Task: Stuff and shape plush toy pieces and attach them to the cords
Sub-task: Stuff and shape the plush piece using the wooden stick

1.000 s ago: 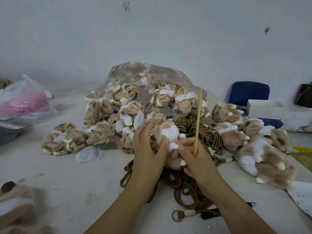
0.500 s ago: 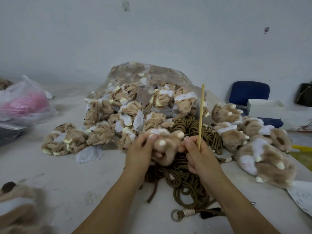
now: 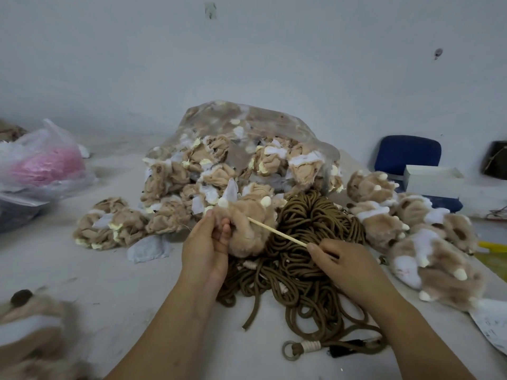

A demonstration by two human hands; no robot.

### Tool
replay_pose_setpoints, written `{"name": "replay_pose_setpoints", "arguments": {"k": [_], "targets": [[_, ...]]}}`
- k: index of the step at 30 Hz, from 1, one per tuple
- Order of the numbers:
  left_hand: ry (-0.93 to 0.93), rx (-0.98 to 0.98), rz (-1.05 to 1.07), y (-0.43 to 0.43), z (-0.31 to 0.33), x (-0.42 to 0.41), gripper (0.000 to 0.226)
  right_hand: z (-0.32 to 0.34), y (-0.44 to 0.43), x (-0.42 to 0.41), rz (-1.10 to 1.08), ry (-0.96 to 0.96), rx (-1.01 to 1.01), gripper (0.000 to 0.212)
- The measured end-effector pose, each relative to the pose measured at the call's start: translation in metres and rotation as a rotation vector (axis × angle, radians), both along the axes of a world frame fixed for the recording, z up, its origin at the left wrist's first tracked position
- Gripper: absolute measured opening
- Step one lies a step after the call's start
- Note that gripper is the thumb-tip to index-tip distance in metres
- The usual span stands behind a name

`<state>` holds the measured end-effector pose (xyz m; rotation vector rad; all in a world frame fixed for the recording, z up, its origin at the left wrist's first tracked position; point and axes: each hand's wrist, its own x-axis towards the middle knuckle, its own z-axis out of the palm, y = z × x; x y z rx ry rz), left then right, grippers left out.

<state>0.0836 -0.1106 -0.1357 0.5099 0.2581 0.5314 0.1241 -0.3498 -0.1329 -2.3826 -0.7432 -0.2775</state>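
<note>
- Our left hand has its grip clamped on the near-left edge of the tan plush paw. Thumb and fingers curl into the fur and hold it up off the desk, right over the cords.
- We judge the paw is turned this way so that its opening faces the other hand.
- Our right hand pinches the near end of the thin wooden stick, grip closed tight on it. The stick slants up and to the left, and its far tip is sunk into the paw.
- This looks to us like the shaping step, poking filling down toward the cream claws. Holding the stick by its tail gives reach inside.
- The brown cords lie heaped directly beneath both hands, and one end with a metal ring lies nearest us. That keeps them handy for attaching.
- Whether a cord already enters this paw, we cannot tell.
- Behind the cords, a clear plastic bag spills limp, unstuffed pieces. At our right, plump finished paws pile up. So supply sits behind and finished work to the side.
</note>
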Motion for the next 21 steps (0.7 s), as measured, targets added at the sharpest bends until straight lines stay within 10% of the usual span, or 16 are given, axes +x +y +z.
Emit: {"name": "replay_pose_setpoints", "arguments": {"k": [13, 21], "targets": [[0.106, 0.467, -0.061, -0.026, 0.006, -0.010, 0.027, -0.007, 0.015, -0.003, -0.028, -0.023, -0.001, 0.046], [0.052, 0.369, 0.007, -0.017, 0.011, -0.013, 0.020, -0.003, 0.009, 0.000, -0.102, -0.129, -0.164, 0.051]]}}
